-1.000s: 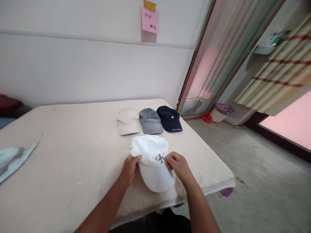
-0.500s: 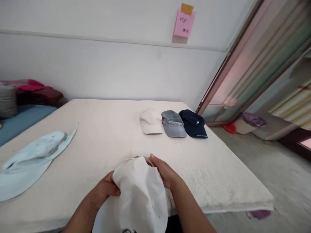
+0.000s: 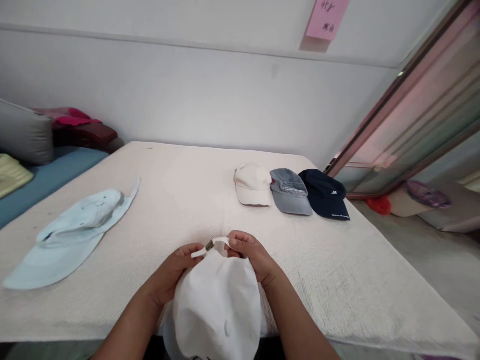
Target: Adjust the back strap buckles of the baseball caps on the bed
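Note:
Low in the centre, a white baseball cap (image 3: 219, 305) is held over the table's near edge with its back strap facing away from me. My left hand (image 3: 174, 270) grips the left side of the strap opening, near a small metal buckle (image 3: 209, 246). On the other side, my right hand (image 3: 251, 255) pinches the strap between thumb and fingers. The strap's loose end pokes out to the left. Far to the left lies a pale blue cap (image 3: 78, 225), flattened on its side with its strap sticking up.
A cream cap (image 3: 253, 182), a grey cap (image 3: 290, 192) and a navy cap (image 3: 324, 195) sit in a row at the back right of the cloth-covered table (image 3: 180, 185). A wall stands behind, with a pink note (image 3: 328, 19). Cushions (image 3: 26, 130) rest at the left.
The white cap's strap and buckle have come into clear view. My left hand has moved up to the strap opening. The view has swung slightly to the left.

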`<state>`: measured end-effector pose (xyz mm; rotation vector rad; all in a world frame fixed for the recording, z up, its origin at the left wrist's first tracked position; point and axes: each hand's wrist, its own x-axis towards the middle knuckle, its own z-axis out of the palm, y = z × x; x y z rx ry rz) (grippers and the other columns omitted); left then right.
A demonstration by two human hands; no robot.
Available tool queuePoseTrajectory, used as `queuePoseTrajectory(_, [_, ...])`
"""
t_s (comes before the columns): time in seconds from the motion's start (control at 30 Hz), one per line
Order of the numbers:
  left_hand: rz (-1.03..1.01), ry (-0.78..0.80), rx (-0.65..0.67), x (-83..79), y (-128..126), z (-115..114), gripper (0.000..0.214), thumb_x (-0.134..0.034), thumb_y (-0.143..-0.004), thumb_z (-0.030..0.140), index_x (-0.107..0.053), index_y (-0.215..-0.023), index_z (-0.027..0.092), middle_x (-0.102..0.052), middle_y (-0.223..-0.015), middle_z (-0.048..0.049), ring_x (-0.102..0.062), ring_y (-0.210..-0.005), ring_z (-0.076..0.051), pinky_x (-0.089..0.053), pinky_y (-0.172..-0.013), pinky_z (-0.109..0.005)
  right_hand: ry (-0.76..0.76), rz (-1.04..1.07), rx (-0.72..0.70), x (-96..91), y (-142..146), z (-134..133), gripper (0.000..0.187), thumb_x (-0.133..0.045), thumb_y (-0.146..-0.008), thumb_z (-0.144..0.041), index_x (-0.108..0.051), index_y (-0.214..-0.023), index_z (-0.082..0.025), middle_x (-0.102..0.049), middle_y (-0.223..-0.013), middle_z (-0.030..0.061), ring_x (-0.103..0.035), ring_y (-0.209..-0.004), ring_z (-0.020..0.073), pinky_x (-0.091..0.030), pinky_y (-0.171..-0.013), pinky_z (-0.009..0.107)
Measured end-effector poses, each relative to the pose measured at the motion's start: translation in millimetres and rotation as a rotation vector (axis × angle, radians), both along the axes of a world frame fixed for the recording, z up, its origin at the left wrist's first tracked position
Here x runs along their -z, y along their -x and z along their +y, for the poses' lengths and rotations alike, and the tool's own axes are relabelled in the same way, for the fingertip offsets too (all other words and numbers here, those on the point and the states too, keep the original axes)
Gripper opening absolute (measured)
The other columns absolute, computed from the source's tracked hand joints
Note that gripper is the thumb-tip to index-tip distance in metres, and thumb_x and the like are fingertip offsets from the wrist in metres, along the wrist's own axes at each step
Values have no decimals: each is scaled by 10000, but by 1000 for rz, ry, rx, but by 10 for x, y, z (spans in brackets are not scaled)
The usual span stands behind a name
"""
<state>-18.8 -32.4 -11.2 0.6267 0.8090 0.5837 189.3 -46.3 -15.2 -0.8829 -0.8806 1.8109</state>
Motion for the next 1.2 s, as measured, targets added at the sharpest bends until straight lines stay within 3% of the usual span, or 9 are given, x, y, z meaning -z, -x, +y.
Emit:
queuePoseTrajectory(0.2, [35, -180, -70, -42, -5, -13, 91, -675, -735, 223, -682, -798, 159, -679, -752, -49, -606, -664, -188, -433, -609, -268, -85, -332, 94, 119, 133, 104, 232, -633, -747, -372, -541, -655, -179, -421, -556, -52, -343, -504, 86, -261, -489, 218])
queuePoseTrajectory(0.33, [140, -144, -164, -28, -63, -10, 188, -734, -686, 255, -693, -852, 176, -694, -733, -33, -613, -659, -188, -436, -627, -273, -277, -644, 288, 208, 194, 119, 143, -591, -772, -289, -576, -674, -186, -494, -603, -28, -431, -578, 117, -332, -545, 240])
queuePoseTrajectory(0.43, [231, -130, -212, 5, -136, -11, 214, -745, -678, 282, -698, -858, 176, -693, -734, -35, -617, -667, -190, -441, -639, -281, -510, -792, 444, 154, 227, 36, 70, -568, -812, -250, -602, -777, -199, -563, -736, 8, -505, -694, 149, -402, -656, 276])
queuePoseTrajectory(0.53, [283, -262, -118, 40, -190, -18, 168, -692, -735, 311, -702, -833, 175, -673, -709, -28, -597, -658, -182, -425, -623, -272, -747, -831, 357, 75, 254, -42, 76, -584, -826, -234, -620, -890, -216, -594, -873, 42, -543, -842, 184, -427, -770, 315])
queuePoseTrajectory(0.63, [352, -417, -63, 67, -220, -30, 175, -645, -779, 335, -693, -777, 167, -656, -718, -30, -571, -676, -175, -405, -618, -261, -815, -849, 218, 71, 274, -53, 100, -586, -840, -233, -624, -932, -225, -597, -900, 51, -549, -881, 194, -432, -787, 325])
queuePoseTrajectory(0.83, [364, -449, -58, 65, -261, -60, 251, -626, -793, 396, -660, -720, 159, -610, -666, -23, -526, -612, -161, -384, -577, -261, -736, -877, 328, 155, 302, -35, 162, -477, -888, -219, -576, -762, -202, -554, -784, 38, -518, -766, 175, -404, -721, 302])
queuePoseTrajectory(1.0, [253, -361, -48, 40, -249, -75, 228, -656, -776, 391, -679, -772, 164, -602, -648, -11, -510, -573, -143, -366, -542, -239, -361, -603, 487, 184, 239, 5, 199, -532, -848, -325, -546, -697, -198, -507, -655, -14, -469, -638, 141, -377, -621, 260])
queuePoseTrajectory(1.2, [56, -211, -50, 33, -197, -74, 196, -704, -749, 337, -701, -818, 154, -649, -692, -36, -551, -589, -140, -406, -572, -238, -50, -187, 202, 86, 167, -20, 374, -466, -864, -510, -585, -736, -179, -578, -679, 14, -503, -600, 140, -390, -575, 261])
